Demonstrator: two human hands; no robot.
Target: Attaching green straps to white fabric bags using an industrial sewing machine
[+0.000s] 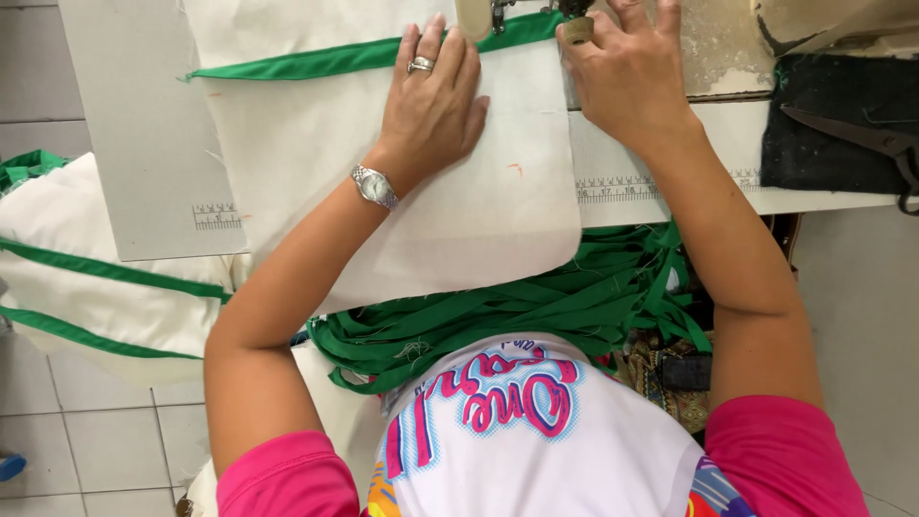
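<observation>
Fabric is lying flat under both hands on the sewing table (153, 115): a cream cloth panel (459, 211) with a green binding strip (316, 62) running along its far edge toward the sewing machine (498, 11) at the top of the view. The left hand (436, 105) is pressing palm-down on the panel, fingers together and stretched flat, gripping nothing. The right hand (627, 72) is resting by the needle area, fingers curled down onto the cloth edge; whether they are pinching it cannot be told. Judging from how things lie, the binding is already sitting along the whole visible edge to the left, so this seam looks well advanced, though the stitching itself is too fine to make out. A heap of loose green strips (536, 306) is waiting in the person's lap, and cream pieces with green trim (86, 278) are piling up at the left, suggesting several pieces finished and more left. Dark scissors (862, 139) are lying untouched at the right.
</observation>
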